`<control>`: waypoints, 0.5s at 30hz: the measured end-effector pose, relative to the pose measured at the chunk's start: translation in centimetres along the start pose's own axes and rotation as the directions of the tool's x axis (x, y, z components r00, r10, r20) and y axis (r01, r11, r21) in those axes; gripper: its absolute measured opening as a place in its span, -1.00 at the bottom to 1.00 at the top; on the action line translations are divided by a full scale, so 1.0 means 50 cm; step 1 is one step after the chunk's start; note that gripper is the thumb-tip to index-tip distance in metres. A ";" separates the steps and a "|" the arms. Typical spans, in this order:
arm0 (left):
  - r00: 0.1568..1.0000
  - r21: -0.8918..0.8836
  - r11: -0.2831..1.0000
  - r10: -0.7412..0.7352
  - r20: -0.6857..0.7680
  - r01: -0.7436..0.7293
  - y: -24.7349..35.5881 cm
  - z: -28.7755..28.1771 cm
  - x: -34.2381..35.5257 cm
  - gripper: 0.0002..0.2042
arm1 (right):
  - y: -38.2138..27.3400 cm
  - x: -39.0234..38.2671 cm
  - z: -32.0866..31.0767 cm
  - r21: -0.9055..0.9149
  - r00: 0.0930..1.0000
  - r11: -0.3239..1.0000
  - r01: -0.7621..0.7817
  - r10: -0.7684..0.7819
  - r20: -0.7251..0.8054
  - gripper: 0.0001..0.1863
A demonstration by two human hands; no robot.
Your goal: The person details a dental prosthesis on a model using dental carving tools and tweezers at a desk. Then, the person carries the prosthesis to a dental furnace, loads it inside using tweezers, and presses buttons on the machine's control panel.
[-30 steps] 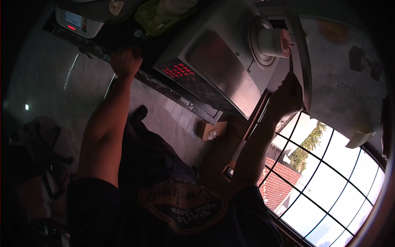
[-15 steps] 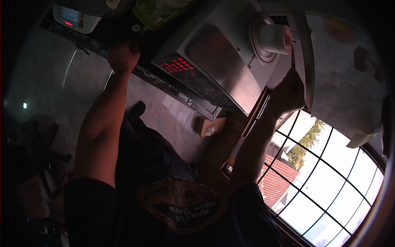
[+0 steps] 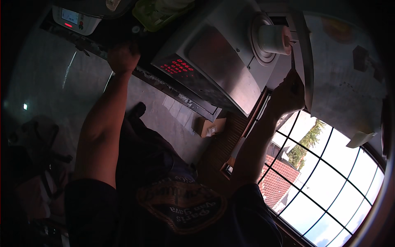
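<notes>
At the upper right, my right hand (image 3: 289, 92) is closed around a slim, tapering tool (image 3: 293, 59), its exact kind not clear. The tool's tip meets, or nearly meets, the pinkish open end of a white cylinder (image 3: 271, 39). That cylinder sticks out from a round plate (image 3: 257, 45) on the side of a metal-cased machine (image 3: 218, 57). My left hand (image 3: 123, 57) rests, curled like a fist, at the edge of the dark worktop left of the machine. Its fingertips are lost in shadow, so anything inside them is hidden.
Red lit digits (image 3: 177, 66) glow on the machine's front. A yellow-green tray (image 3: 152, 22) with pale contents stands behind, and a white device with a small screen (image 3: 76, 18) is at the far left. Below are a cardboard box (image 3: 212, 126) and a barred window (image 3: 325, 177).
Both hands, the tool and the white cylinder stay in practically the same places. The picture is slightly darker around the worktop.
</notes>
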State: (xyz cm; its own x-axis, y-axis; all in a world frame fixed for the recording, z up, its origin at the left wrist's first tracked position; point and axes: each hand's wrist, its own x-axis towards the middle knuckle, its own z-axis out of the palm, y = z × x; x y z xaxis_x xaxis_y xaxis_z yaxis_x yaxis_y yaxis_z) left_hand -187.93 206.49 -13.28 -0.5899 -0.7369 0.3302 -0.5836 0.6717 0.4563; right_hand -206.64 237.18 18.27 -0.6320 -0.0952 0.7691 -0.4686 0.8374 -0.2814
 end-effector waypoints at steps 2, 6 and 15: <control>1.000 0.021 1.000 -0.002 0.017 0.002 -0.002 0.001 0.000 -0.73 | -0.012 -0.001 -0.003 -0.011 0.999 0.999 -0.038 0.038 0.017 -0.80; 1.000 -0.015 1.000 -0.006 0.001 0.006 -0.003 0.004 0.000 -0.75 | -0.027 -0.004 -0.014 -0.017 0.994 0.994 -0.106 0.106 0.028 -0.79; 1.000 0.004 1.000 0.005 0.010 -0.005 0.005 -0.004 0.003 -0.76 | -0.087 -0.038 -0.059 0.065 0.973 0.971 -0.231 0.232 -0.008 -0.85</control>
State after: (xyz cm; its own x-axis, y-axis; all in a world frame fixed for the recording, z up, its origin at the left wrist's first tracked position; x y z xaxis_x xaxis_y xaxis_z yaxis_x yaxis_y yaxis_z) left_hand -188.05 206.53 -12.95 -0.5986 -0.7326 0.3241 -0.5825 0.6757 0.4517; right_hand -201.56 235.29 19.72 -0.7186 0.1063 0.6873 -0.3490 0.7997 -0.4885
